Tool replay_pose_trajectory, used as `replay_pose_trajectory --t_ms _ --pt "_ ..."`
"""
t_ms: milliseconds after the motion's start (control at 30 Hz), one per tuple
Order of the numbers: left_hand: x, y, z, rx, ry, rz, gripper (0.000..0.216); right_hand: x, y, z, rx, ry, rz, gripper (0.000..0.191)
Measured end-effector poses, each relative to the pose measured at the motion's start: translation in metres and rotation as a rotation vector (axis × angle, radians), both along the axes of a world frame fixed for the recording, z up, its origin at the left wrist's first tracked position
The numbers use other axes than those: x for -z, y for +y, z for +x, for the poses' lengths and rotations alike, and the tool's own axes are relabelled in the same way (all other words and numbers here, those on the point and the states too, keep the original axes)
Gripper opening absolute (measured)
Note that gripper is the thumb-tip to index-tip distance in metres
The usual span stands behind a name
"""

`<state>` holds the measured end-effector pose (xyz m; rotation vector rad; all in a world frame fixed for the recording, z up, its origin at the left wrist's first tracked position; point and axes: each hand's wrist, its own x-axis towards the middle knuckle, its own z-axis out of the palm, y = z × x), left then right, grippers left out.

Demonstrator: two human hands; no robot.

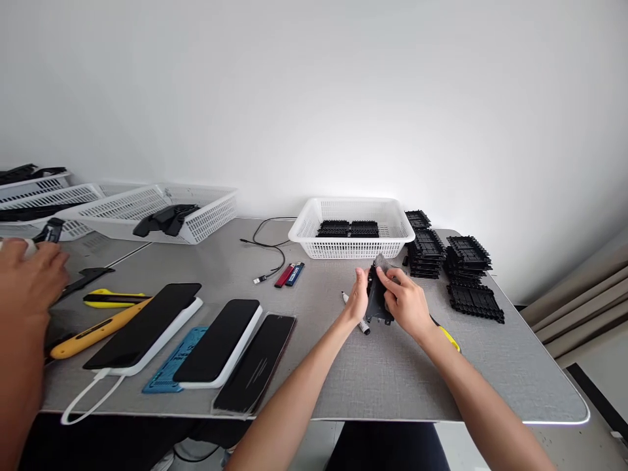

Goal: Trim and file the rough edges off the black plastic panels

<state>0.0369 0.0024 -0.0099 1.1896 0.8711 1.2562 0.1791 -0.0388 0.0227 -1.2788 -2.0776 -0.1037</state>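
Note:
A flat black plastic part [377,301] stands tilted above the table between my hands. My left hand [359,298] grips its left edge, thumb up, with the other fingers largely hidden behind it. My right hand [407,301] is closed, its fingertips pressing a crumpled grey cloth-like piece [381,263] against the part's upper face. I cannot tell what exactly this grey piece is. Under my left hand lies a white marker [364,326] with a black tip. A yellow-handled tool [449,338] is partly covered by my right wrist.
Behind my hands, a white basket [353,248] holds black lattice parts. Stacked black parts [426,252] stand to the right. Red [284,275] and blue [295,274] small sticks, a cable [269,245] and phones [216,340] lie leftward. Another person's hand [32,275] works at far left.

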Motion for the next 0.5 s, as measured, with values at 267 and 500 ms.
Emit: replay_pose_trajectory --t_ms 267,500 --pt "-0.015 0.012 -0.019 -0.238 -0.168 -0.065 0.079 -0.002 -0.01 -0.009 -0.42 -0.026 -0.167 0.04" --pt "-0.019 0.006 -0.015 -0.106 -0.09 0.021 0.081 0.002 -0.005 0.0 -0.274 0.421 0.113 0.04"
